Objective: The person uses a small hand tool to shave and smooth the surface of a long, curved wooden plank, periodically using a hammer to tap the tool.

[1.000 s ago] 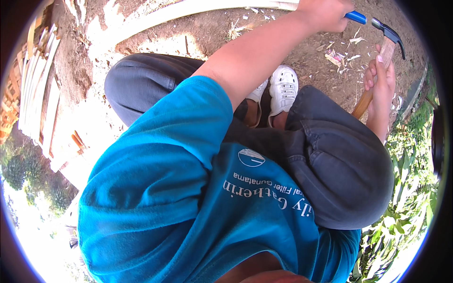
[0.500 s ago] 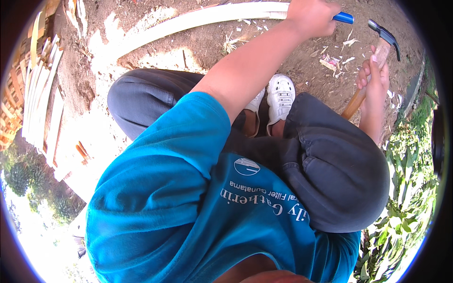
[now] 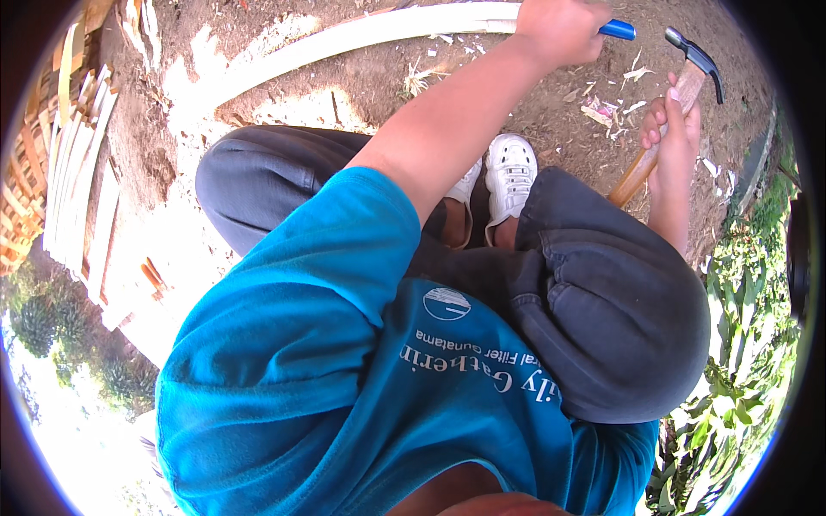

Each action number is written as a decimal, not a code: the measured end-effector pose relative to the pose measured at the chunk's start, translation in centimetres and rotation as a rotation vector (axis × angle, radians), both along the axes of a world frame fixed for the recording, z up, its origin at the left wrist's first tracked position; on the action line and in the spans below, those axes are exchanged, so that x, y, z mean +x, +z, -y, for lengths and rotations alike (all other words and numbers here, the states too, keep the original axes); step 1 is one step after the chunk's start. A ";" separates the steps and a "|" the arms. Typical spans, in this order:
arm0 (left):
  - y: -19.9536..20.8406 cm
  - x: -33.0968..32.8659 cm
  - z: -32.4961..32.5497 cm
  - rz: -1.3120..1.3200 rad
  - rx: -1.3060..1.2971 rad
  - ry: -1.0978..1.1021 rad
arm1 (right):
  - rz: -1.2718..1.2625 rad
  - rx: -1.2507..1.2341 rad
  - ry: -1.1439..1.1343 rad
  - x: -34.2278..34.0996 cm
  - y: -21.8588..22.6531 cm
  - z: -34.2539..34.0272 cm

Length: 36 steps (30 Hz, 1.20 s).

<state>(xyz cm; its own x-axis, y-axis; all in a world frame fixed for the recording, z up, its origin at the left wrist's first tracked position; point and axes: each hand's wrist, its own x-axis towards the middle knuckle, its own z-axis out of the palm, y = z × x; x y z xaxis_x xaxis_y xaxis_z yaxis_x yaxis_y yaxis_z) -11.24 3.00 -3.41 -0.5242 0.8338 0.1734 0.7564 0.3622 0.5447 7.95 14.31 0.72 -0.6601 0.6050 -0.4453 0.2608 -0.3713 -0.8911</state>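
Observation:
My left hand point(image 3: 564, 30) is closed round a blue handle point(image 3: 618, 30) at the top of the view. The handle's blunt end sticks out to the right, and the rest of it is hidden in the hand. A long, pale, curved strip point(image 3: 370, 33) lies on the ground and runs up to that hand. To the right, my right hand point(image 3: 674, 138) grips a claw hammer point(image 3: 638, 175) by its wooden handle, thumb laid along it. The dark metal head point(image 3: 695, 58) points up and away, just right of the blue handle without touching it.
I sit cross-legged on bare soil, white clogs point(image 3: 511, 176) between my dark-trousered knees. Pale shavings point(image 3: 602, 112) litter the ground ahead. Long wooden strips point(image 3: 82, 185) are piled at left beside woven slats point(image 3: 21, 189). Green leafy plants point(image 3: 731, 344) grow at right.
My right hand and the hammer have shifted slightly left and up. My left hand with the blue handle has moved a little left. Both grips are unchanged.

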 end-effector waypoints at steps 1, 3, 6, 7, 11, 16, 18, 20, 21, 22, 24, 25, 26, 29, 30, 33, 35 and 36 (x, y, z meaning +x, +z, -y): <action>0.2 0.1 0.0 0.011 0.011 -0.002 | -0.028 -0.010 -0.053 0.1 -0.2 0.0; 0.2 0.0 0.2 0.005 -0.004 0.009 | 0.078 -0.007 0.072 0.2 0.4 -0.3; -0.3 0.0 0.1 -0.014 -0.036 0.015 | 0.033 0.009 -0.044 -0.1 -0.1 -0.1; -0.4 0.0 0.1 -0.011 -0.024 0.010 | -0.015 0.016 -0.133 -0.2 -0.3 0.1; 0.1 0.0 0.6 -0.002 -0.065 0.015 | 0.094 0.006 0.124 0.5 -0.2 -0.3; -0.1 0.0 1.6 -0.022 -0.111 0.037 | -0.029 -0.019 0.020 0.3 -0.8 0.1; 0.3 -0.4 1.8 -0.024 -0.123 0.039 | 0.075 0.010 0.170 0.1 -0.3 -0.1; 0.0 -0.8 2.4 -0.033 -0.106 0.050 | 0.064 -0.001 0.165 0.1 -0.2 -0.1; 0.0 -0.8 2.4 -0.030 -0.100 0.045 | 0.001 -0.028 0.084 0.1 -0.4 0.0; 0.1 -0.8 2.5 -0.028 -0.094 0.039 | -0.063 -0.055 0.004 0.2 -0.5 -0.1; 1.2 -0.7 2.4 0.000 -0.064 0.019 | -0.001 -0.032 -0.030 1.0 -0.1 -1.0; 1.8 -0.4 2.1 0.025 -0.041 0.008 | 0.027 -0.022 -0.019 1.5 0.1 -1.6; 2.7 -0.3 2.0 0.047 -0.017 0.003 | 0.053 -0.012 -0.003 1.9 0.2 -1.8; 3.5 -0.5 1.1 0.071 -0.143 -0.032 | 0.031 -0.024 -0.038 2.3 0.6 -1.8; 3.2 -0.6 0.9 0.069 -0.116 -0.066 | 0.020 -0.035 -0.049 2.3 0.6 -1.8; 2.0 -0.9 0.3 0.088 -0.075 -0.151 | 0.004 -0.016 -0.030 2.3 1.7 -1.4; 1.7 -1.0 0.1 0.122 -0.100 -0.171 | -0.011 -0.010 -0.010 2.1 1.9 -1.3; 1.7 -1.1 0.1 0.124 -0.090 -0.158 | -0.019 -0.007 0.000 2.0 1.9 -1.4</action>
<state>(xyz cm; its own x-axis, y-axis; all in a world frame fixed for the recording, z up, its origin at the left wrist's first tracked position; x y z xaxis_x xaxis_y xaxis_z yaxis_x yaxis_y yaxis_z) -12.29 2.91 -1.74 -0.3981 0.9166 0.0374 0.7371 0.2953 0.6079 9.92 15.68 2.63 -0.6681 0.6021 -0.4371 0.2440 -0.3778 -0.8932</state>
